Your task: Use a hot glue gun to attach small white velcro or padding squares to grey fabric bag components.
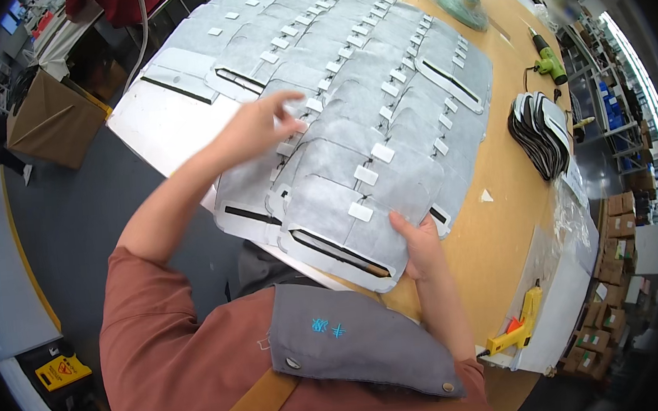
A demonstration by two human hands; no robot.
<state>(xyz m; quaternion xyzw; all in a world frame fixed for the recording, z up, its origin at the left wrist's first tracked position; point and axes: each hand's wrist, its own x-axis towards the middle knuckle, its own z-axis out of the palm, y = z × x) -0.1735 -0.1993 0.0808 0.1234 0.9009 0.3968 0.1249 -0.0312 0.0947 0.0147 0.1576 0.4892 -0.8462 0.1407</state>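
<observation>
- In the head view, the nearest grey panel [408,180] lies in front of the person, on top of other grey panels [461,168] on the table [492,220].
- The right hand [420,246] grips this panel at its near right edge, with the thumb on the upper face.
- The left hand [265,124] is above the panels, its thumb and forefinger apart; I cannot tell if it touches a white tab [286,148].
- To the right are a stack of dark-and-white pieces [540,135], a green drill [548,62] and a yellow glue gun [518,331].
</observation>
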